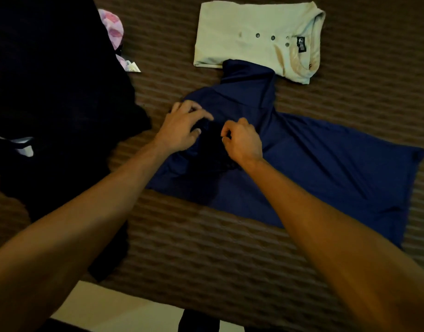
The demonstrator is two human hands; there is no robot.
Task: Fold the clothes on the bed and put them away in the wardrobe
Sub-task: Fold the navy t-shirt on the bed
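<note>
A dark blue shirt (pixel 314 164) lies spread across the brown striped bed cover (pixel 206 255), one sleeve reaching up onto a folded cream shirt (pixel 251 37) with buttons at the far side. My left hand (pixel 182 127) rests on the blue shirt near its collar, fingers bent over the cloth. My right hand (pixel 242 140) is just beside it, thumb and fingertips pinching the dark collar fabric. The collar area between my hands is bunched and in shadow.
A heap of black clothes (pixel 57 104) covers the left of the bed. A pink patterned garment (pixel 114 29) with a white tag peeks out behind it. The bed's near edge and a pale floor (pixel 115 310) show at the bottom.
</note>
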